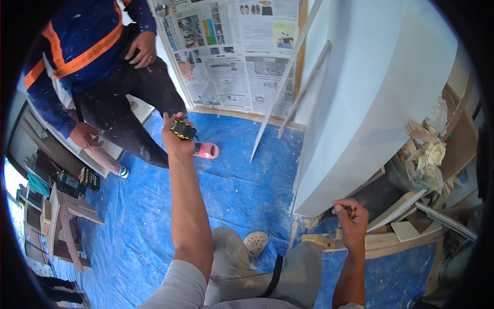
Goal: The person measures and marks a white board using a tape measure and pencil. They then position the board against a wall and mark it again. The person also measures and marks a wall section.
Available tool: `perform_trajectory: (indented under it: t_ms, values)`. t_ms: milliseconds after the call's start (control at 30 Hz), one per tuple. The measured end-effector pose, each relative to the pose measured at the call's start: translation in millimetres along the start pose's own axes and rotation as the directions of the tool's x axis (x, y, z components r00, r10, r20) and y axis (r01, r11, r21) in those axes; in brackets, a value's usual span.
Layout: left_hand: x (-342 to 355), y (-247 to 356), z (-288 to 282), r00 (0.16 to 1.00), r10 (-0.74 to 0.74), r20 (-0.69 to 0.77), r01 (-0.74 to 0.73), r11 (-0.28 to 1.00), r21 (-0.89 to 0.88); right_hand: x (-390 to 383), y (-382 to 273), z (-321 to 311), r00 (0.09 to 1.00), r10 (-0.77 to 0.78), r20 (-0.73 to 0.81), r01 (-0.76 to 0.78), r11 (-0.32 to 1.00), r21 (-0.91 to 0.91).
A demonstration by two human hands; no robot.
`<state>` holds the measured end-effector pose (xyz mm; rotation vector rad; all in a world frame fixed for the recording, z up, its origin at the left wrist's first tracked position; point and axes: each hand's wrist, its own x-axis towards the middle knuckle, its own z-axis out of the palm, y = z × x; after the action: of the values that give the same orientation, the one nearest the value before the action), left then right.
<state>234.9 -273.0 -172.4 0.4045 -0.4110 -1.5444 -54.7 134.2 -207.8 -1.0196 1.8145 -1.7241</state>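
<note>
Tape measure, compact, black and yellow, held in the left hand above blue plastic sheeting; right hand pinches a slim yellowish stick. Firm, level grip should help steadiness.

Speckled blue floor sheet beneath pale clog

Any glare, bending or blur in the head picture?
Head view: dark fisheye corners; the white column bends toward the rim; a bright patch at far left is washed out; the tape measure in the left hand looks fairly sharp.
</note>
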Motion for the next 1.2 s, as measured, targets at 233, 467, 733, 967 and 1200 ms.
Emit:
perform_trajectory:
  t_ms: [233, 467, 733, 967, 1200]
  values:
    - [-96, -107, -1, 0.92, -0.387, 0.054, 0.368, 0.905, 0.213, -10, 15, 13, 0.988, 0.137, 0.068, -0.133, 0.989, -0.067]
    - [-80, -135, 0, 0.896, -0.437, -0.074, 0.443, 0.88, 0.17, -14, 22, -2, 0.988, 0.147, 0.049, -0.143, 0.988, -0.065]
    - [-93, -148, 5, 0.9, -0.43, -0.072, 0.432, 0.863, 0.261, -41, 78, 9, 0.949, 0.312, -0.038, -0.313, 0.949, -0.037]
    - [-106, -152, 11, 0.894, -0.447, -0.038, 0.439, 0.856, 0.271, -36, 78, 30, 0.959, 0.277, 0.063, -0.274, 0.961, -0.05]
    - [-111, -154, 16, 0.898, -0.439, -0.011, 0.423, 0.86, 0.286, -28, 65, 44, 0.92, 0.358, 0.159, -0.347, 0.933, -0.095]
